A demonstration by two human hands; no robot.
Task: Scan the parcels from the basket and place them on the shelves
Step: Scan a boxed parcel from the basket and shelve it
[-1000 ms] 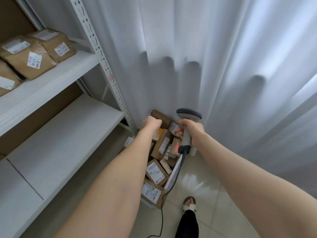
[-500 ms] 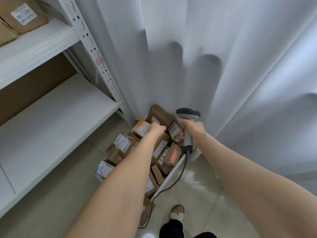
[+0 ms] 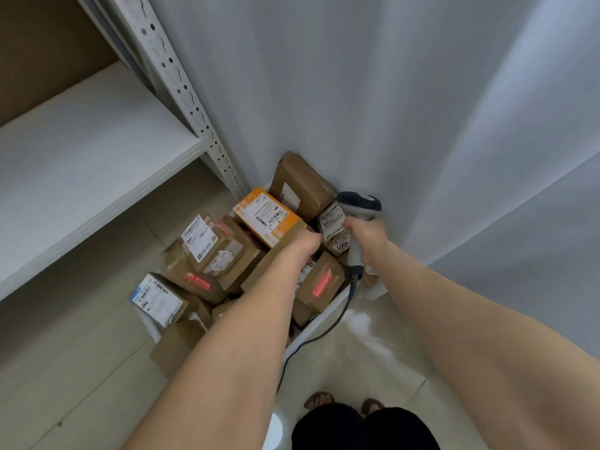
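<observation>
A white basket (image 3: 325, 317) on the floor is heaped with several brown parcels. Among them are an orange-labelled parcel (image 3: 267, 216) and a large brown one (image 3: 302, 182) at the far end. My left hand (image 3: 305, 245) reaches into the heap, fingers curled around the edge of a small white-labelled parcel (image 3: 331, 221). Right beside it, my right hand (image 3: 367, 237) grips a grey barcode scanner (image 3: 359, 203) pointing down into the basket. Red scan light falls on a brown parcel (image 3: 321, 284) below my hands. My fingertips are hidden.
A white shelf board (image 3: 97, 157) and its perforated metal upright (image 3: 181, 92) stand to the left. A white curtain (image 3: 406, 92) hangs behind the basket. The scanner's cable (image 3: 311, 339) trails over the basket rim. Sandalled feet (image 3: 319, 399) stand on the tiled floor.
The view has tilted down and moved closer to the basket; the upper shelf with parcels has left the frame. Both hands stay together over the far parcels.
</observation>
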